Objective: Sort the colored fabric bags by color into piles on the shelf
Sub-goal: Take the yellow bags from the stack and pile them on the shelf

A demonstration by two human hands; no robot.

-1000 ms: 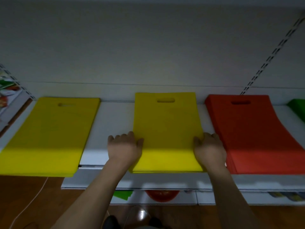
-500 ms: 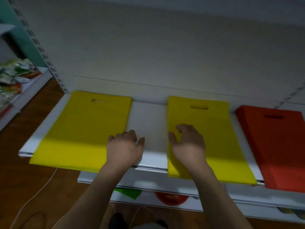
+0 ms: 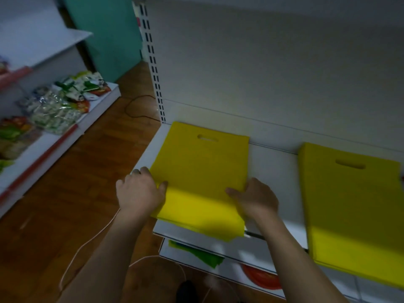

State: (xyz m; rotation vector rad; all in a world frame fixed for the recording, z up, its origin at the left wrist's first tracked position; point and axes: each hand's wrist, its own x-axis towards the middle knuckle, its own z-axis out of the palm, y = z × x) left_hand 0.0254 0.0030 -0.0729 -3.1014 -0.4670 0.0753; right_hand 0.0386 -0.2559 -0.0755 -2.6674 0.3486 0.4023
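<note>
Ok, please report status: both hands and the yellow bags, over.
Left hand and right hand grip sides of left yellow pile. Second yellow pile lies apart on shelf. Nothing in the way.

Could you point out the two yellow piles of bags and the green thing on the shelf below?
Left yellow pile (image 3: pixel 203 167), head view: middle of the top bag.
Right yellow pile (image 3: pixel 349 204), head view: middle of the top bag, below its handle slot.
Green thing (image 3: pixel 201 255), head view: its visible middle, under the shelf edge.
</note>
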